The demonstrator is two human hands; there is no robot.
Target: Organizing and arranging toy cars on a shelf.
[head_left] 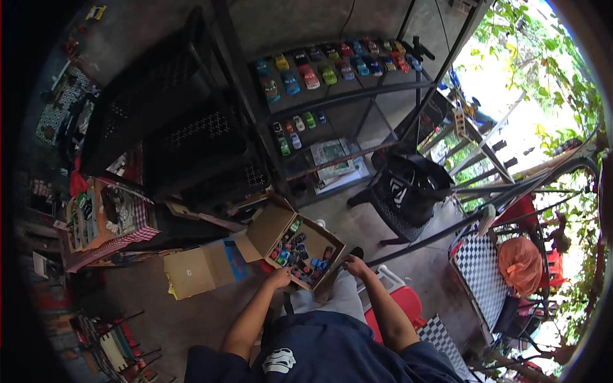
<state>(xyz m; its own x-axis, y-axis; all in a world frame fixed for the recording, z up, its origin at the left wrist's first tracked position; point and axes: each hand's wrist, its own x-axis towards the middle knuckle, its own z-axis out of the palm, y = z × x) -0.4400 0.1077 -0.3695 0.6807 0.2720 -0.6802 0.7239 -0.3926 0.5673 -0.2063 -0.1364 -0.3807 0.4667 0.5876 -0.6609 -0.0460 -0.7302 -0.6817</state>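
Observation:
An open cardboard box [258, 233] rests over my lap, tilted, with its flaps folded out. Several small toy cars [297, 246] lie jumbled inside, in dark, green, blue and red colours. At the box's near left edge, my left hand [279, 277] is closed on the cardboard. My right hand [359, 267] is closed at the box's right wall, its fingertips partly hidden against the edge. No toy car shows in either hand.
Ahead stands a dark metal rack with rows of toy cars [310, 76] on its shelves. A black chair [408, 191] is to its right. Flattened cardboard [190, 271] lies at left. A red stool [399, 306] sits by my right arm, beyond it a checkered table [482, 271].

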